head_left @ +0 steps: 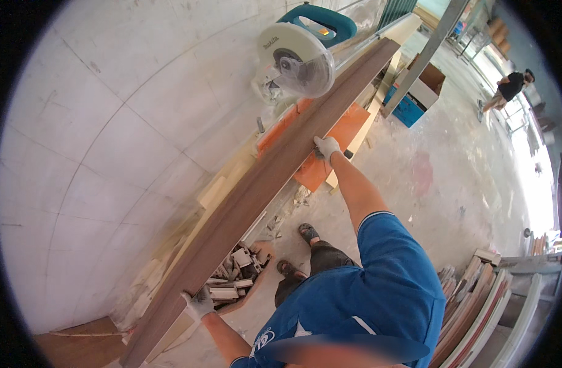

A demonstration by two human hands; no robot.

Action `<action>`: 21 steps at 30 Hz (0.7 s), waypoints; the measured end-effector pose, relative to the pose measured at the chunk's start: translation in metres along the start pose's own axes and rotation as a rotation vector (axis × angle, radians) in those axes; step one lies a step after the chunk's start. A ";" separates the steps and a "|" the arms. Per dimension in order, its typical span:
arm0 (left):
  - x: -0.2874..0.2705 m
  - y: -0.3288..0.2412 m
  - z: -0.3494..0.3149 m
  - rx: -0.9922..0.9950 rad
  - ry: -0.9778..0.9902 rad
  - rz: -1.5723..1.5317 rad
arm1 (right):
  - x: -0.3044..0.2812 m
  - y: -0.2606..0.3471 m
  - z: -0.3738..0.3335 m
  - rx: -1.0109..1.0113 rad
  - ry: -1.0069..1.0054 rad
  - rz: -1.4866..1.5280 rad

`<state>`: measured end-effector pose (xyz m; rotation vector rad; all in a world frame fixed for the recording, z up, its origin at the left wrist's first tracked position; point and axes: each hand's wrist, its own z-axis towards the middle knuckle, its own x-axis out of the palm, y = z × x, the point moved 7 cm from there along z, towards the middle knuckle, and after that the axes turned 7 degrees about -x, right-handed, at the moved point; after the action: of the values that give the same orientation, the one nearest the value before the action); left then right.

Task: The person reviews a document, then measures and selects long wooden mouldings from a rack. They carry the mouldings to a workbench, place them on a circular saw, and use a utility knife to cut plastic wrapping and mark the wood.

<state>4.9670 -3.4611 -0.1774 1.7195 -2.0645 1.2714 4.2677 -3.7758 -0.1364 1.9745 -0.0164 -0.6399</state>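
The white wall fills the left side, and the pale floor gives wide open room on the right. Between them the long brown board runs slantwise from near left to far right, crossing above the orange panels (if it rests on them, I cannot tell). Its far part passes close by the saw, so little room is seen there. The open carton stands right of the board, and the scrap pieces lie beside its near edge. The right hand is bent around this edge at the middle; the left hand grasps the same edge nearer. Both are closed upon it, but the fingers underneath are hidden.
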 end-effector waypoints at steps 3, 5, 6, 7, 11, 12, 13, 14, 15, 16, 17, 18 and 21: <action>0.019 0.028 -0.005 -0.216 0.208 0.080 | -0.006 0.007 -0.027 -0.058 0.105 -0.085; 0.034 0.063 -0.023 -0.438 0.419 0.313 | -0.012 0.001 -0.061 -0.151 0.165 -0.191; 0.030 0.080 -0.031 -0.486 0.400 0.435 | -0.017 -0.010 -0.082 -0.221 0.181 -0.242; 0.027 0.096 -0.037 -0.536 0.388 0.555 | -0.020 -0.024 -0.105 -0.311 0.216 -0.269; -0.021 0.161 -0.051 -0.575 0.194 0.942 | -0.047 -0.164 -0.188 -0.108 0.499 -0.392; -0.030 0.179 -0.051 -0.646 0.294 0.995 | -0.064 -0.209 -0.214 0.027 0.510 -0.359; -0.058 0.201 -0.053 -0.741 0.161 1.100 | -0.085 -0.252 -0.238 0.123 0.594 -0.464; -0.086 0.209 -0.049 -0.841 -0.027 1.227 | -0.112 -0.290 -0.265 0.220 0.524 -0.394; -0.086 0.234 -0.045 -0.785 0.203 1.241 | -0.138 -0.326 -0.287 0.320 0.493 -0.375; -0.093 0.248 -0.040 -0.777 0.322 1.375 | -0.166 -0.358 -0.308 0.419 0.447 -0.375; -0.096 0.265 -0.036 -0.767 0.440 1.502 | -0.193 -0.396 -0.335 0.744 0.207 -0.026; -0.096 0.283 -0.033 -0.756 0.560 1.630 | -0.215 -0.418 -0.347 0.762 0.113 0.079; -0.058 0.340 -0.030 -0.713 0.941 1.970 | -0.258 -0.472 -0.364 0.807 -0.068 0.374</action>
<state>4.6782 -3.4078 -0.3615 -1.4246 -2.4031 0.7594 4.0848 -3.1735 -0.2960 2.6111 -0.7737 -0.4842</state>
